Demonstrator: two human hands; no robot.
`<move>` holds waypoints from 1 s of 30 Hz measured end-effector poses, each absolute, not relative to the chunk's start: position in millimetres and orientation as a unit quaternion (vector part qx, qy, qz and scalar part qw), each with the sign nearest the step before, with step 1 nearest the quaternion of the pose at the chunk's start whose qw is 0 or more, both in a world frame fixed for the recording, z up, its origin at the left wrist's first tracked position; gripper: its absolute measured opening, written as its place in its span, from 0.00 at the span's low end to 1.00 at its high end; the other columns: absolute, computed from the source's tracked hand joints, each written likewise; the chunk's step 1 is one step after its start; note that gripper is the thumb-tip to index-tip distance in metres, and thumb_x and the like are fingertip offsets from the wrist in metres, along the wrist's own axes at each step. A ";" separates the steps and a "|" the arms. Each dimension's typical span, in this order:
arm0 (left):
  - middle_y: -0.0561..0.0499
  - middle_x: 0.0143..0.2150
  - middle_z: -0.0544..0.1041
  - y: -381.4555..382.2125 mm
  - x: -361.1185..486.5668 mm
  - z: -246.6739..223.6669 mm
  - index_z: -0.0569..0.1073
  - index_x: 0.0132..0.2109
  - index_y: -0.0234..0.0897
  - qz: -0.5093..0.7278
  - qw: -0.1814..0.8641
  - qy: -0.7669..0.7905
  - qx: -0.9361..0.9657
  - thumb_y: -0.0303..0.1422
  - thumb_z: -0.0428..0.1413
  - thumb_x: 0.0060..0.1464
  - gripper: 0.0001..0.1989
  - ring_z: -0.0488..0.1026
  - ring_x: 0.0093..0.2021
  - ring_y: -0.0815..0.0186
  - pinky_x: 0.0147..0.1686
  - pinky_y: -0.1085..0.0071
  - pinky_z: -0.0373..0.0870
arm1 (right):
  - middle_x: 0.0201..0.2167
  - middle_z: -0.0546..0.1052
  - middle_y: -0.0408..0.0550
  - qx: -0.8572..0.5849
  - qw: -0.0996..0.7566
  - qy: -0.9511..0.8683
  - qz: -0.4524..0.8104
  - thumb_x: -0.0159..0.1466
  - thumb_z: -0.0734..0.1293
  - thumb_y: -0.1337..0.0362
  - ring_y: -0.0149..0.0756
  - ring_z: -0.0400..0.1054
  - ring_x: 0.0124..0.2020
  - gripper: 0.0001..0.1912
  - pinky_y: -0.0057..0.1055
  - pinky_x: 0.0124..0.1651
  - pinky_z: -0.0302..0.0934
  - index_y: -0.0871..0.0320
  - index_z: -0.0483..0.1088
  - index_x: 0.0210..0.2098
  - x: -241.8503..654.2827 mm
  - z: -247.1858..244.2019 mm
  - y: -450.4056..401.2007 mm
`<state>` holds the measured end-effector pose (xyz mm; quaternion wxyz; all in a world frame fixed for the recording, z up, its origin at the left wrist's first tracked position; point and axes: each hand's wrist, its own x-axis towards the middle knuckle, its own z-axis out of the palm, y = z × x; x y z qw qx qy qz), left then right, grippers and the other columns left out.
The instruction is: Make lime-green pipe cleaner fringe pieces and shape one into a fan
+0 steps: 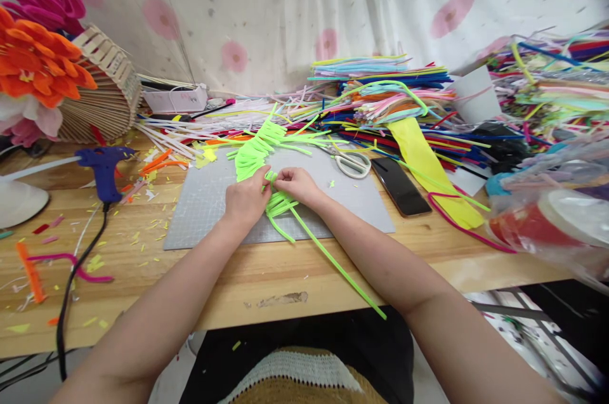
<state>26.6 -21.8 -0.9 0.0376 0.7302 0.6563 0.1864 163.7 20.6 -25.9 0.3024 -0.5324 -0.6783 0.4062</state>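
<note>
A bright green piece made of bent pipe cleaners (254, 153) lies over the grey cutting mat (204, 201), its loops fanned out toward the back. My left hand (246, 198) is closed on the near part of this piece. Close beside it, my right hand (297, 185) pinches a green pipe cleaner at the same spot; the fingertips of both hands almost meet there. One long green strand (337, 264) runs from under my hands past the table's front edge. White-handled scissors (352, 164) rest at the mat's back right.
A blue glue gun (102, 169) with its black cord stands at left, near a basket (107, 84) with fuzzy flowers. A phone (400, 185) and a yellow strip (428, 166) lie right of the mat. Pipe cleaner bundles (380, 90) line the back. Scraps litter the wooden table (157, 277).
</note>
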 end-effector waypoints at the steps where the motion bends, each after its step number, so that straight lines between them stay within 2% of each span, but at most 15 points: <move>1: 0.53 0.40 0.79 -21.6 26.2 -0.9 0.66 0.55 0.43 0.192 0.041 0.655 0.729 0.32 0.49 0.53 0.21 0.75 0.37 0.62 0.36 0.69 0.65 | 0.17 0.66 0.38 -0.530 0.306 -0.677 0.409 0.50 0.62 0.63 0.24 0.58 0.21 0.07 0.23 0.25 0.49 0.61 0.66 0.22 163.6 -27.5 21.1; 7: 0.55 0.38 0.78 -20.3 21.9 0.2 0.68 0.50 0.44 0.255 0.103 0.651 0.708 0.33 0.53 0.49 0.19 0.74 0.32 0.66 0.34 0.72 0.65 | 0.23 0.73 0.41 -0.484 0.346 -0.665 0.453 0.54 0.62 0.62 0.26 0.63 0.24 0.06 0.24 0.29 0.55 0.59 0.65 0.26 163.3 -33.8 20.9; 12: 0.55 0.37 0.78 -17.2 17.8 -4.2 0.68 0.47 0.42 0.318 0.191 0.639 0.674 0.37 0.55 0.48 0.17 0.69 0.24 0.71 0.28 0.74 0.62 | 0.25 0.72 0.41 -0.435 0.355 -0.644 0.520 0.52 0.64 0.63 0.26 0.65 0.26 0.06 0.25 0.33 0.57 0.59 0.64 0.28 168.7 -24.4 19.7; 18: 0.55 0.35 0.77 -17.2 18.1 -4.5 0.67 0.45 0.42 0.358 0.210 0.635 0.651 0.37 0.56 0.46 0.17 0.67 0.23 0.72 0.28 0.74 0.60 | 0.18 0.64 0.38 -0.429 0.297 -0.681 0.513 0.50 0.64 0.58 0.23 0.55 0.21 0.11 0.24 0.25 0.48 0.62 0.66 0.24 174.9 -18.8 20.0; 23: 0.57 0.35 0.77 -19.1 20.2 -1.5 0.67 0.45 0.43 0.329 0.197 0.625 0.680 0.35 0.55 0.47 0.16 0.66 0.23 0.72 0.27 0.74 0.60 | 0.19 0.64 0.39 -0.459 0.336 -0.659 0.492 0.50 0.63 0.56 0.24 0.54 0.22 0.13 0.24 0.26 0.48 0.62 0.66 0.24 171.8 -21.8 19.0; 30: 0.56 0.37 0.77 -18.7 18.8 -4.0 0.65 0.45 0.42 0.347 0.188 0.634 0.665 0.35 0.55 0.47 0.16 0.65 0.23 0.72 0.27 0.74 0.60 | 0.16 0.58 0.36 -0.440 0.273 -0.700 0.491 0.50 0.64 0.54 0.23 0.49 0.20 0.15 0.24 0.24 0.43 0.61 0.66 0.25 177.2 -9.7 17.8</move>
